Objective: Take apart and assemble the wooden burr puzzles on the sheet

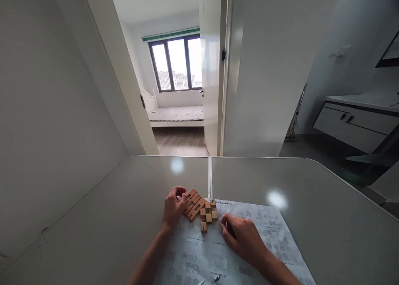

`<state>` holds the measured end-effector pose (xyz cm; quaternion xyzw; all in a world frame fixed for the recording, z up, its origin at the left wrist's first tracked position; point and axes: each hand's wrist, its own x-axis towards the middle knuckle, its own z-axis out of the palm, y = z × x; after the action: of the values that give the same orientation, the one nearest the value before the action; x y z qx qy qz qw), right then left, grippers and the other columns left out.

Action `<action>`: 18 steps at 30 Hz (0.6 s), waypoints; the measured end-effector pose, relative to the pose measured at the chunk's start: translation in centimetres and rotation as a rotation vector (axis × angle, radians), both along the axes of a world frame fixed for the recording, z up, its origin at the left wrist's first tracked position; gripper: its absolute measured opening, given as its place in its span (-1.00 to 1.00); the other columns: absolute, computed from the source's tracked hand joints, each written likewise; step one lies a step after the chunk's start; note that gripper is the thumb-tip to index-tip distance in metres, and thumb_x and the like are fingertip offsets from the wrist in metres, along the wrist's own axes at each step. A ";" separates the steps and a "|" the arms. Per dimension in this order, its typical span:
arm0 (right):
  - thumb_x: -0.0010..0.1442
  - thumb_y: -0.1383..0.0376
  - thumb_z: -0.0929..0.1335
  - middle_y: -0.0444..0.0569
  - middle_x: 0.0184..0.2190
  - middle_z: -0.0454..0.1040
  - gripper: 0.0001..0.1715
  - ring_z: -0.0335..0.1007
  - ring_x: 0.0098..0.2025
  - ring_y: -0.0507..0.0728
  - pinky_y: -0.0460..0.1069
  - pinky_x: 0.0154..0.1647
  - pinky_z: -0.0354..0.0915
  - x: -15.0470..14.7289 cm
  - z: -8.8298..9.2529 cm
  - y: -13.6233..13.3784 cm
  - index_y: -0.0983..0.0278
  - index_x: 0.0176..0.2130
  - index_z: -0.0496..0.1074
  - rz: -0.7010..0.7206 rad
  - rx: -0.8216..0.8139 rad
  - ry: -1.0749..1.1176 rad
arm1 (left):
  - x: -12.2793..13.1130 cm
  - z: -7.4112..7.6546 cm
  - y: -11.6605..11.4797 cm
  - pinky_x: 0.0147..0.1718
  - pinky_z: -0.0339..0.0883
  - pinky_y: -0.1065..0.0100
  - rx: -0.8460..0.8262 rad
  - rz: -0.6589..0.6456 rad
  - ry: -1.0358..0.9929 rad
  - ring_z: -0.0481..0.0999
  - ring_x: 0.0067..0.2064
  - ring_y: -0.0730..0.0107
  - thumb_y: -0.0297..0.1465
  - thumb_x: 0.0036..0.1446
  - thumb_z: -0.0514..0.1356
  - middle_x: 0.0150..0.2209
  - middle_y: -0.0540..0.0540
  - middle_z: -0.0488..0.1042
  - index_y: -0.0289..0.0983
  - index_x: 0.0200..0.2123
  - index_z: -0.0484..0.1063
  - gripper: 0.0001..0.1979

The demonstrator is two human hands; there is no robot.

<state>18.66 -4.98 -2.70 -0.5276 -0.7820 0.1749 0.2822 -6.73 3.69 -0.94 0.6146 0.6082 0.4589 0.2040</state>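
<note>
Several wooden puzzle pieces lie in a cluster on a printed instruction sheet spread on a grey table. My left hand is curled, its fingertips on the flat slotted pieces at the cluster's left edge. My right hand rests on the sheet just right of the small cube-shaped pieces, fingers bent and pressed together; whatever they pinch is hidden.
The table has a seam down its middle and rounded far corners. Beyond it an open doorway leads to a room with a window. A white door stands ajar. A vanity cabinet is at far right.
</note>
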 end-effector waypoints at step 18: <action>0.37 0.29 0.22 -0.14 -0.49 0.55 -0.78 0.46 -0.48 0.11 -0.05 -0.40 0.11 0.0 0.4 -0.2 0.19 -0.31 0.39 0.001 0.005 -0.005 | 0.3 0.5 -0.4 -0.30 0.44 0.25 0.021 0.007 0.002 0.59 -0.28 0.19 -0.31 0.15 0.13 -0.29 -0.14 0.61 -0.23 -0.26 0.51 -0.81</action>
<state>18.70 -5.21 -2.27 -0.5269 -0.7834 0.1718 0.2813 -6.45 3.27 -0.40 0.6152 0.6057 0.4654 0.1954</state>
